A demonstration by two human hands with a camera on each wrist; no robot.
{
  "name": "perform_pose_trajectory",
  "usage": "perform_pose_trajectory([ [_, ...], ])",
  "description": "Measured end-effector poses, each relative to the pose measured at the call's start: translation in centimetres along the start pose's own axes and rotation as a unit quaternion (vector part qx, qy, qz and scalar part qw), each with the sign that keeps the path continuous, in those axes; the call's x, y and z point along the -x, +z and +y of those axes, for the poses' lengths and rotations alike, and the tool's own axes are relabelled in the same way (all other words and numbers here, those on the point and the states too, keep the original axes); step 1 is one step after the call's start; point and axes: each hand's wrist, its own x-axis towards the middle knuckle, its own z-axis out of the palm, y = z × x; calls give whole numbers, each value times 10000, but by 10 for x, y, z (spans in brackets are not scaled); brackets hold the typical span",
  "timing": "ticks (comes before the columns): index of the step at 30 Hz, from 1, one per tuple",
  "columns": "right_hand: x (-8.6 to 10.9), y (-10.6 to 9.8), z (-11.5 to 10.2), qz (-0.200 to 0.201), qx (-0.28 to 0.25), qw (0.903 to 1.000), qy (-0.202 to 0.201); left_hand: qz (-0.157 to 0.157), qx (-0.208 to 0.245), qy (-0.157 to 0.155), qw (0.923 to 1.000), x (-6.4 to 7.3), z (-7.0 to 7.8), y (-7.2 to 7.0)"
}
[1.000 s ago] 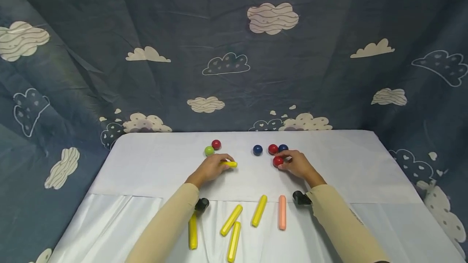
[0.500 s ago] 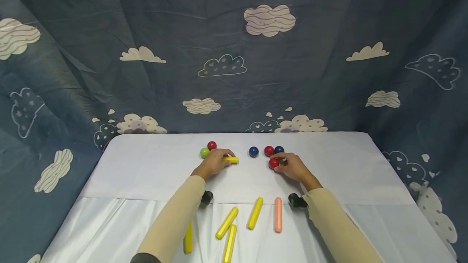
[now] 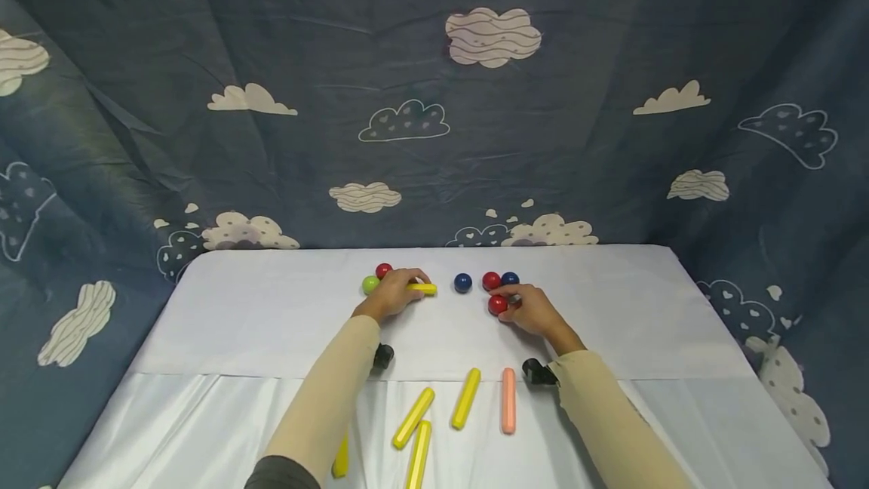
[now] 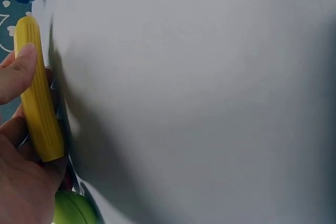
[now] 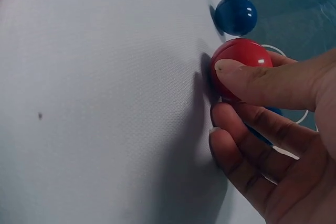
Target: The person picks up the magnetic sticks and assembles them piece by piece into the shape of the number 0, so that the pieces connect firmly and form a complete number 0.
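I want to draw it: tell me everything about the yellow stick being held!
The yellow stick is straight and slim, with lengthwise ridges, perhaps plastic. One end looks rounded. The left grip holds it sideways, thumb against it, between the green ball and a blue ball. Whether it touches the table is unclear.

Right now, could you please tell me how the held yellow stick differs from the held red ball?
The yellow stick is long with lengthwise grooves, while the red ball is round and glossy. The left hand holds the stick; the right hand holds the ball. Both are gripped with thumb and fingers.
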Motion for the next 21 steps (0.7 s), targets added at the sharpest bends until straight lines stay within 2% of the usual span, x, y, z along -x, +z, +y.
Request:
perform_pose_trajectory([
  [4, 1, 2, 0, 82, 53, 9999, -52, -10, 24, -109, 9999, -5, 0, 1],
  [10, 2, 8, -1, 243, 79, 9996, -91, -39, -42, -10, 10000, -10, 1, -1],
  [16, 5, 7, -10, 279, 108, 9989, -370, -33, -40, -87, 9999, -11, 1, -2],
  [21, 6, 0, -23, 468, -126, 9953, -844, -29, 1, -110, 9999, -14, 1, 0],
])
